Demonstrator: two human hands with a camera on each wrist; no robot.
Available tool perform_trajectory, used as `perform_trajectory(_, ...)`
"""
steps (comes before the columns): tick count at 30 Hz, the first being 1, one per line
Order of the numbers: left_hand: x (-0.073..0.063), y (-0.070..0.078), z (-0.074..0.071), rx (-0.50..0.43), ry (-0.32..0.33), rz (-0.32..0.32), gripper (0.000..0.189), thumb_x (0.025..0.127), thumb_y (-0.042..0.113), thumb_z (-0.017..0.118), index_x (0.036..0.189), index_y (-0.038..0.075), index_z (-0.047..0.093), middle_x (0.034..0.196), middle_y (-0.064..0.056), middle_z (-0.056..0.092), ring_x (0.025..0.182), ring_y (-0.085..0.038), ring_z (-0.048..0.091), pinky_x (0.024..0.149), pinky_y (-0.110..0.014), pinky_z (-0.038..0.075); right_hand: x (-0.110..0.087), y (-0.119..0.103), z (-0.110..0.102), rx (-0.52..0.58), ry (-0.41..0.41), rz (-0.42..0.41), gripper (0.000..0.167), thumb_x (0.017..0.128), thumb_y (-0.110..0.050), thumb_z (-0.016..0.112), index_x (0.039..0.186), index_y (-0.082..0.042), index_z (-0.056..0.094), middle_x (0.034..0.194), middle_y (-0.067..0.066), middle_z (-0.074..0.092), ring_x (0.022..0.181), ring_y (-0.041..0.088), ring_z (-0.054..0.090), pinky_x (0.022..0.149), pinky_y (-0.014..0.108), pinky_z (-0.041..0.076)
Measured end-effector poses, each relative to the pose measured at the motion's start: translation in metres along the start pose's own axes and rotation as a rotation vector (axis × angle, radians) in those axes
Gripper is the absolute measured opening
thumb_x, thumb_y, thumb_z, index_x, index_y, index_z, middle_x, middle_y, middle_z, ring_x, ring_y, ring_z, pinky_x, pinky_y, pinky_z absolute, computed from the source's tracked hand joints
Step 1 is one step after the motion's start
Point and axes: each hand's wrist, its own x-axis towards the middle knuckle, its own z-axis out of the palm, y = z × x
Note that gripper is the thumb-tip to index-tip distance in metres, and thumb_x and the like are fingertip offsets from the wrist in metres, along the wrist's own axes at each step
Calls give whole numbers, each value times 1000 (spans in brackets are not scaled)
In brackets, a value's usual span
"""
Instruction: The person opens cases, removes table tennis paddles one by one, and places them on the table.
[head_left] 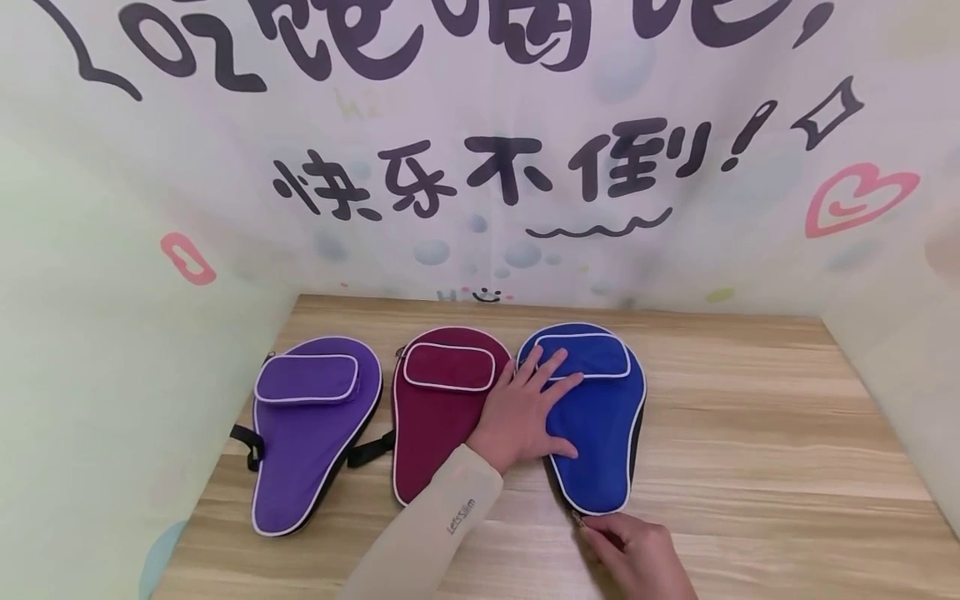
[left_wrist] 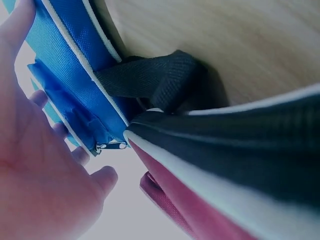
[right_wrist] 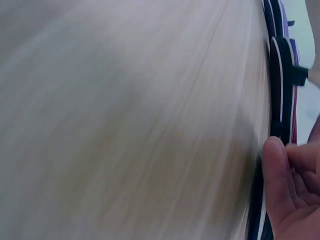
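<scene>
A blue paddle-shaped zip case (head_left: 596,433) with white piping and a small front pocket lies on the wooden table. Across its left side rests my left hand (head_left: 521,412), fingers spread, its wrist over the edge of the maroon paddle case (head_left: 431,421). The left wrist view shows that palm (left_wrist: 45,165) beside the blue pocket and its zip pull (left_wrist: 111,146). At the narrow bottom end of the blue case, my right hand (head_left: 641,550) pinches a zipper pull (head_left: 577,518). In the right wrist view its fingers are curled, and the pull is hidden.
A purple paddle case (head_left: 303,450) lies at the far left, with a black strap (head_left: 247,442) at its side. Another black strap (head_left: 371,450) sticks out from the maroon case. Wood-grain table (head_left: 765,450) extends to the right. A printed white backdrop (head_left: 480,258) stands behind.
</scene>
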Motion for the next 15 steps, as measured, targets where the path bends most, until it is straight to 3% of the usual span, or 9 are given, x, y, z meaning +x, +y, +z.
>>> perform_trajectory(3, 3, 1, -2, -17, -14, 2, 105, 75, 85, 61, 162, 45, 18, 175, 5, 7, 162, -29, 7, 127, -55, 24, 1, -9, 10, 23, 37, 82, 21, 74, 2, 85, 80, -17, 78, 63, -21, 63, 59, -15, 49, 53, 8, 43)
perform_trajectory(9, 4, 2, -2, -18, -27, 2, 103, 76, 84, 60, 162, 45, 17, 175, 5, 6, 163, -29, 6, 128, -55, 22, 0, -21, 29, 60, 149, 116, 19, 73, 6, 84, 81, -10, 78, 69, -9, 73, 61, -17, 53, 53, 7, 47)
perform_trajectory(15, 3, 0, 1, -8, -31, -5, 101, 77, 83, 60, 161, 46, 19, 174, 7, 8, 162, -28, 7, 127, -56, 23, 5, -32, 35, 94, 65, 272, 8, 81, 0, 81, 87, -6, 79, 72, -6, 75, 61, -11, 57, 55, 11, 51)
